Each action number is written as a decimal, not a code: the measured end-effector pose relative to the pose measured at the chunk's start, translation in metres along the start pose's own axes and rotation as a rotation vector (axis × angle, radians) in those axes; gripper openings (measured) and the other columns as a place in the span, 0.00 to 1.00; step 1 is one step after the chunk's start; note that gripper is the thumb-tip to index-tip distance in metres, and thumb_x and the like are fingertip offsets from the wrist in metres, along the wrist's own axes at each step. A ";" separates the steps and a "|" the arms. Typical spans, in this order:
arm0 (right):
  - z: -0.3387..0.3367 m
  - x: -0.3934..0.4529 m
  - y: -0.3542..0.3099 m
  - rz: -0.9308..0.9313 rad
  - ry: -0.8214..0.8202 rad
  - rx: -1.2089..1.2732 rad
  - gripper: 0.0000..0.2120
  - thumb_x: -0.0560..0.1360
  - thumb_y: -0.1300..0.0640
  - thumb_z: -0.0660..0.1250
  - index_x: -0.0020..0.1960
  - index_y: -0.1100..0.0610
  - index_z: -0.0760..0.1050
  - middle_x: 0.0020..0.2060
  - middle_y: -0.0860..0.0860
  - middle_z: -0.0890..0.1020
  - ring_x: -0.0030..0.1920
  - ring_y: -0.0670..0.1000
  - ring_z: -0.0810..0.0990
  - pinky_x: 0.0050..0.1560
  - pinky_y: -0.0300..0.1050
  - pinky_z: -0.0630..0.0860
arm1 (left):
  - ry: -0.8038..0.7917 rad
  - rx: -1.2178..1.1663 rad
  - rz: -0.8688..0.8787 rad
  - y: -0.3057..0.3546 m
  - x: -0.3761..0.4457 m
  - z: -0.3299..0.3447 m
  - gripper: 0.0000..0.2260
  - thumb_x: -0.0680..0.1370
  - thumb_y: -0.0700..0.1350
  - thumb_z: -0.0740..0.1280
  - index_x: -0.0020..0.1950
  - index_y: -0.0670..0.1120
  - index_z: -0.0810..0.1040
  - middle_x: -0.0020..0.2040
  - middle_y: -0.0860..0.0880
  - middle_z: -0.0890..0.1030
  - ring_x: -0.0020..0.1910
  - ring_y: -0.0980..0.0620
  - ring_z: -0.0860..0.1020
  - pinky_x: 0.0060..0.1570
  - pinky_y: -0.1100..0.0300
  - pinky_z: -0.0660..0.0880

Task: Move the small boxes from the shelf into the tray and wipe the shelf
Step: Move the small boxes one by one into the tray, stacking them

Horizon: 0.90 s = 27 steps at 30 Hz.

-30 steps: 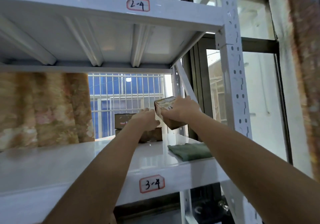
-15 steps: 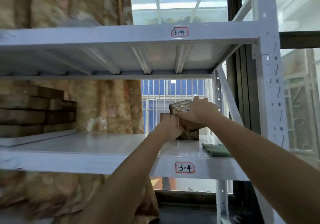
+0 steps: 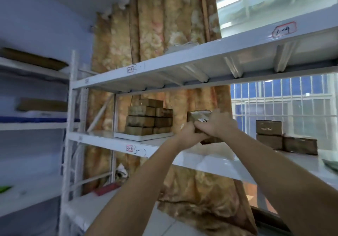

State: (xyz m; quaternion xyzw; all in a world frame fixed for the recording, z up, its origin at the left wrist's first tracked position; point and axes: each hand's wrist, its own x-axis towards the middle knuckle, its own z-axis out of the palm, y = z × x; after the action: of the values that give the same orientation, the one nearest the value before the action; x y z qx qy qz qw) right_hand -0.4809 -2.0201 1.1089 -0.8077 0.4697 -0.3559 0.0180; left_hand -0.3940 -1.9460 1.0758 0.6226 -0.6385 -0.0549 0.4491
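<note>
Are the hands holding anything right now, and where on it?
Yes: both hands, left and right, grip small boxes by their near ends.

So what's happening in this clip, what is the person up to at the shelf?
A person's left hand and right hand together grip small brown cardboard boxes, held in the air above the white metal shelf. To the left, a white tray on that shelf already carries a stack of similar brown boxes. Three more brown boxes remain on the shelf to the right, so the moving is only partly done.
</note>
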 end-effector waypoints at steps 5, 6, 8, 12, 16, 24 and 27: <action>0.020 -0.005 -0.075 -0.097 -0.105 0.058 0.47 0.53 0.27 0.58 0.62 0.57 0.72 0.52 0.56 0.80 0.50 0.58 0.79 0.49 0.49 0.78 | 0.130 0.037 -0.133 -0.033 -0.014 -0.058 0.15 0.77 0.44 0.68 0.60 0.41 0.69 0.52 0.45 0.73 0.48 0.52 0.73 0.46 0.59 0.71; 0.023 -0.007 -0.088 -0.120 -0.120 0.067 0.43 0.57 0.28 0.59 0.61 0.57 0.73 0.50 0.55 0.80 0.49 0.57 0.80 0.48 0.47 0.78 | 0.157 0.050 -0.147 -0.039 -0.017 -0.069 0.19 0.77 0.45 0.68 0.64 0.39 0.67 0.56 0.44 0.72 0.51 0.50 0.72 0.47 0.60 0.71; 0.031 -0.009 -0.113 -0.165 -0.118 0.077 0.34 0.66 0.32 0.62 0.60 0.58 0.74 0.45 0.53 0.79 0.44 0.54 0.79 0.39 0.41 0.75 | 0.201 0.072 -0.180 -0.052 -0.026 -0.093 0.23 0.76 0.45 0.69 0.66 0.38 0.65 0.58 0.42 0.72 0.55 0.49 0.73 0.46 0.62 0.71; 0.049 -0.014 -0.161 -0.202 -0.161 0.236 0.43 0.68 0.29 0.58 0.70 0.60 0.64 0.64 0.59 0.73 0.60 0.60 0.75 0.56 0.48 0.75 | 0.250 0.136 -0.183 -0.072 -0.044 -0.140 0.12 0.76 0.45 0.69 0.55 0.42 0.72 0.51 0.42 0.75 0.50 0.50 0.74 0.45 0.62 0.70; 0.062 -0.014 -0.198 -0.225 -0.343 0.548 0.37 0.78 0.36 0.50 0.77 0.58 0.47 0.75 0.58 0.57 0.72 0.61 0.62 0.67 0.53 0.63 | 0.284 0.146 -0.212 -0.091 -0.059 -0.193 0.09 0.77 0.50 0.69 0.52 0.49 0.71 0.47 0.50 0.75 0.45 0.55 0.73 0.43 0.65 0.68; 0.096 0.000 -0.256 -0.295 -0.393 0.785 0.24 0.74 0.45 0.65 0.66 0.53 0.65 0.60 0.52 0.72 0.56 0.52 0.72 0.58 0.50 0.72 | 0.383 0.051 -0.226 -0.135 -0.070 -0.269 0.21 0.77 0.50 0.68 0.67 0.44 0.70 0.58 0.50 0.76 0.48 0.57 0.75 0.37 0.73 0.74; 0.111 0.007 -0.268 -0.300 -0.337 0.837 0.24 0.74 0.54 0.69 0.67 0.55 0.67 0.55 0.51 0.72 0.52 0.48 0.70 0.51 0.42 0.68 | 0.373 -0.019 -0.212 -0.155 -0.066 -0.285 0.23 0.77 0.49 0.68 0.70 0.44 0.70 0.59 0.49 0.77 0.48 0.57 0.75 0.34 0.72 0.72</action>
State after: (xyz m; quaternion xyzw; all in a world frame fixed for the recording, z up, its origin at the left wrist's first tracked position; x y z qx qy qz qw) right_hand -0.2136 -1.9095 1.1275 -0.8365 0.1547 -0.3773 0.3661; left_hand -0.1070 -1.7846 1.1134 0.6815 -0.4747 0.0084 0.5569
